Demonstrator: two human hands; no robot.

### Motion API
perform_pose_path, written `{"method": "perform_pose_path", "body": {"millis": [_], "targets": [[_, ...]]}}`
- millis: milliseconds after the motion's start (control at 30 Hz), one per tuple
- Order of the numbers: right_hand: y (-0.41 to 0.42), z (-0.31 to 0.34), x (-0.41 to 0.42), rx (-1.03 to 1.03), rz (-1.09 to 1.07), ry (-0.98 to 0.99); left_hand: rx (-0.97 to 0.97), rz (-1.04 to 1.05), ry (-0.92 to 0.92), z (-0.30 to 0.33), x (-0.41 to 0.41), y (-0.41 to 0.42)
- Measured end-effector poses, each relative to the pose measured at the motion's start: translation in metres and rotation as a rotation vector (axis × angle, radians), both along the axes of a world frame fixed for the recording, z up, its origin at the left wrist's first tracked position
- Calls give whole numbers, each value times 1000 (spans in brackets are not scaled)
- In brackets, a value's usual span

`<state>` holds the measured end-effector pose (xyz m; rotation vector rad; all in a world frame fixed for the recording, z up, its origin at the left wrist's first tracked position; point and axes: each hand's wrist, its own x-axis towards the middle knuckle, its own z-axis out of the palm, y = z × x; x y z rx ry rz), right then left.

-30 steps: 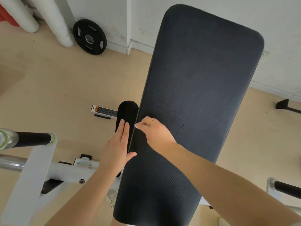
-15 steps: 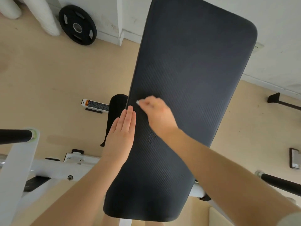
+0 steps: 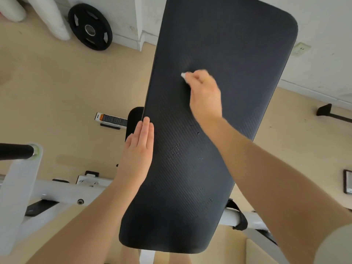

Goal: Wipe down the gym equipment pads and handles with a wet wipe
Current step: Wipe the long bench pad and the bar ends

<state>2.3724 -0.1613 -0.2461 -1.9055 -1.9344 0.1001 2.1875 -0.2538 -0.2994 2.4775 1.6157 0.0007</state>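
A long black pad (image 3: 219, 121) runs from the lower centre of the frame to the upper right, its ribbed surface marked with small wet spots near the middle. A white wipe (image 3: 183, 75) is pinched in the curled fingers of the right hand (image 3: 204, 94) and is pressed against the pad just above the centre of the frame; only a small corner of the wipe is seen past the fingertips. The left hand (image 3: 138, 151) is laid flat, with fingers straight and together, along the pad's left edge at the middle of the frame, and nothing is held in it. A white metal frame (image 3: 57, 191) is seen at the lower left, with a black handle (image 3: 16, 151) at the left edge. A black weight plate (image 3: 90, 26) is leaned against the white wall (image 3: 323, 35) in the upper left. A tan floor (image 3: 57, 82) is seen under the equipment.
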Motion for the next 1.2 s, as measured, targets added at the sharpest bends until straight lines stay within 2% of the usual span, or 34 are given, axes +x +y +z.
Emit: {"method": "perform_pose_path", "body": {"millis": [67,200,300,367,433,500,567,667,733,800,833,900,1000,1100,1200], "targets": [[-35,-21,-6,-12,110,-8,0,0,9,1,1,-1],[-108,-45,-10,-199,342,1,-1,-3,21,1,1,-3],[-107,-39,-4,-280,466,-2,-1,6,28,1,0,-4],[-77,-21,3,-182,397,27,-8,11,29,0,0,-5],[-40,-2,17,-85,178,133,-6,9,20,-1,1,-4],[-19,6,29,-88,28,177,0,12,23,-1,1,-4],[-26,-1,27,-73,59,60,-10,21,26,-2,2,-4],[-72,-26,16,-79,201,-2,-16,21,46,0,2,-6],[-107,-32,7,-263,309,-12,-21,14,65,2,2,-6],[-131,-28,1,-526,341,8,-32,15,71,3,2,-5],[-136,-27,2,-579,336,16,-36,16,74,4,2,-5],[-128,-19,6,-501,319,61,-44,12,76,5,2,-6],[-96,-9,30,-156,39,190,-52,9,62,3,1,-6],[-69,-4,50,-150,-152,153,-48,8,51,-2,0,-5],[-93,-23,29,-174,-56,48,-84,6,58,-2,-2,-5]]}}
